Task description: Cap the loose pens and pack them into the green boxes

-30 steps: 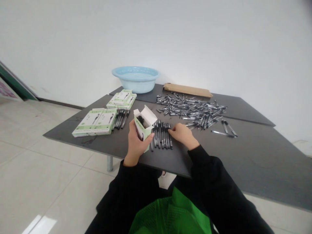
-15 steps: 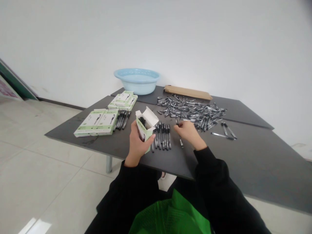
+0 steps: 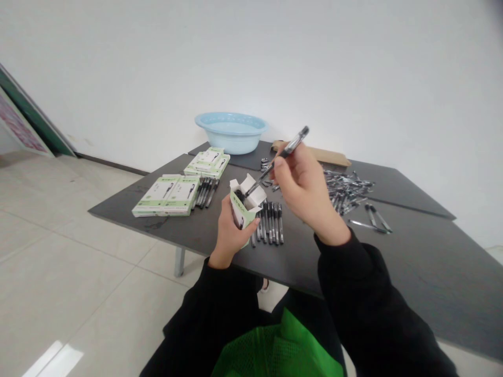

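Observation:
My left hand [image 3: 232, 230] is wrapped round a small green-and-white pen box [image 3: 241, 212], tilted, with its flaps folded up and dark pen ends showing inside. My right hand [image 3: 301, 183] pinches a clear pen with a black grip [image 3: 288, 149] above the table. The pen slants down to the left, and its lower end reaches the box's mouth; whether it is inside I cannot tell. Just right of the box, a row of pens [image 3: 273, 222] lies side by side near the table's front edge. Behind my right hand spreads a heap of pens [image 3: 348, 188], partly hidden by it.
Closed pen boxes [image 3: 167, 196] lie at the left, with several pens [image 3: 206, 192] beside them. More boxes [image 3: 208, 162] are stacked behind. A blue basin [image 3: 232, 137] and a brown cardboard piece [image 3: 330, 156] stand at the back. Loose pens [image 3: 379, 219] lie at right on the dark table [image 3: 416, 267].
My right hand has lifted a pen off the table and carried it up and left to the box's mouth. My left hand keeps holding the box. The view has shifted slightly.

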Tool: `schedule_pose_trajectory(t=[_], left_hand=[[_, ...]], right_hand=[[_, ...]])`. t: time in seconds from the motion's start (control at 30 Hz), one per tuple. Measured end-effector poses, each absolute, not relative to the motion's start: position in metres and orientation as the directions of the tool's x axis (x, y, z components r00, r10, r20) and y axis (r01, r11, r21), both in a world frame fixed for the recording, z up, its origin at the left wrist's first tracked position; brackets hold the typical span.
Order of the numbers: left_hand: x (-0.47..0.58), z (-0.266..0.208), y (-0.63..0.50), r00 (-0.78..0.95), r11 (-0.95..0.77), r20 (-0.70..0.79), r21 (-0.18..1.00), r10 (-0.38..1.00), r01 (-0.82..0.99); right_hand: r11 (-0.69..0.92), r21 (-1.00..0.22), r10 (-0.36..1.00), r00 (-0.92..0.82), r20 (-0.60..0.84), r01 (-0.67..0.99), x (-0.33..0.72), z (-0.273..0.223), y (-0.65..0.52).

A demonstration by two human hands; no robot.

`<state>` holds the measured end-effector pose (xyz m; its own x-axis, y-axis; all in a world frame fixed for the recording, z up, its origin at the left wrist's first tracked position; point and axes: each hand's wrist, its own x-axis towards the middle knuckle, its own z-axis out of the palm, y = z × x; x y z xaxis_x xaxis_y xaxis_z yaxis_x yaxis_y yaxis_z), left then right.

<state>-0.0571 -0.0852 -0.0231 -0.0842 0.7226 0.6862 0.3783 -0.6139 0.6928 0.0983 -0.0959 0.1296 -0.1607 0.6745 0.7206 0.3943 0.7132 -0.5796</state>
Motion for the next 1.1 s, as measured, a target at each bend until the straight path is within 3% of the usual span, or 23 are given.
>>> schedule_pose_trajectory(t=[0.3, 0.6, 0.97, 1.1], left_hand=[[-0.057, -0.023, -0.084, -0.074, -0.643, 0.701, 0.686, 0.709, 0.341], [-0.056, -0.022, -0.084, -0.08, -0.625, 0.683, 0.704, 0.726, 0.338], [-0.055, -0.022, -0.084, -0.084, -0.609, 0.668, 0.717, 0.739, 0.339], [-0.056, -0.022, -0.084, -0.093, -0.611, 0.678, 0.707, 0.729, 0.357]], right_hand=[[0.687, -0.402, 0.707, -0.427, 0.564, 0.606, 0.084, 0.11, -0.093], [0.75, -0.437, 0.658, -0.491, 0.571, 0.497, 0.089, 0.101, -0.094], [0.732, -0.352, 0.672, -0.531, 0.517, 0.584, 0.093, 0.09, -0.093], [0.734, -0.406, 0.657, -0.417, 0.628, 0.544, 0.104, 0.097, -0.102]])
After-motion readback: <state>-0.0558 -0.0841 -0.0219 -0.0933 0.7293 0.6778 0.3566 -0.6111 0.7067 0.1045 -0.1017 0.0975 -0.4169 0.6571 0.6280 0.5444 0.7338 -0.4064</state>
